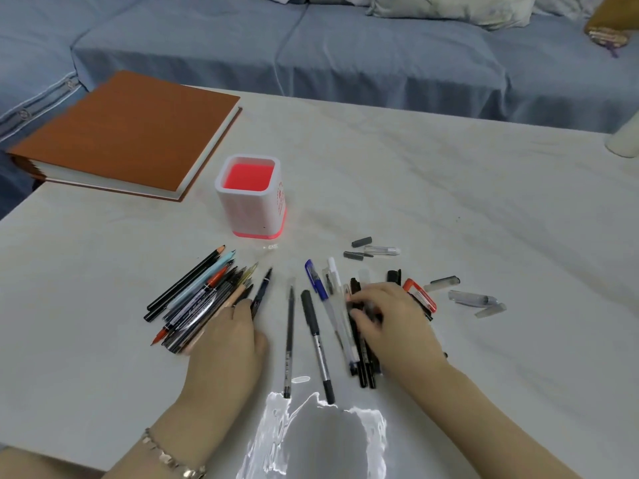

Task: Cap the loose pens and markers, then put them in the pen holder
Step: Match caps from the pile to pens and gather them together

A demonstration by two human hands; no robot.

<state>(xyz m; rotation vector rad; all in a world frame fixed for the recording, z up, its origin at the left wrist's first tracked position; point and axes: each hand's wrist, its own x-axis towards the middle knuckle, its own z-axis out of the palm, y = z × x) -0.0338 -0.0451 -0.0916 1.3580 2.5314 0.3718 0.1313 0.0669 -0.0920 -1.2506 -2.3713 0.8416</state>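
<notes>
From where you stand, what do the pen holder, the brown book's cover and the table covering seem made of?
Pen holder: apparently smooth moulded plastic, white walls, red glowing inside and base. Brown book cover: matte, finely grained, probably leatherette or cloth. Table covering: thin whitish sheet, creased; cloth or plastic, unclear.

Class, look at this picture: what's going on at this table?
A person is sorting pens on a table. The left hand rests on a bundle of pens and pencils; fingers of the right hand curl round some black pens. Loose caps lie to the right. The pen holder stands empty, so nothing is put away yet.
</notes>
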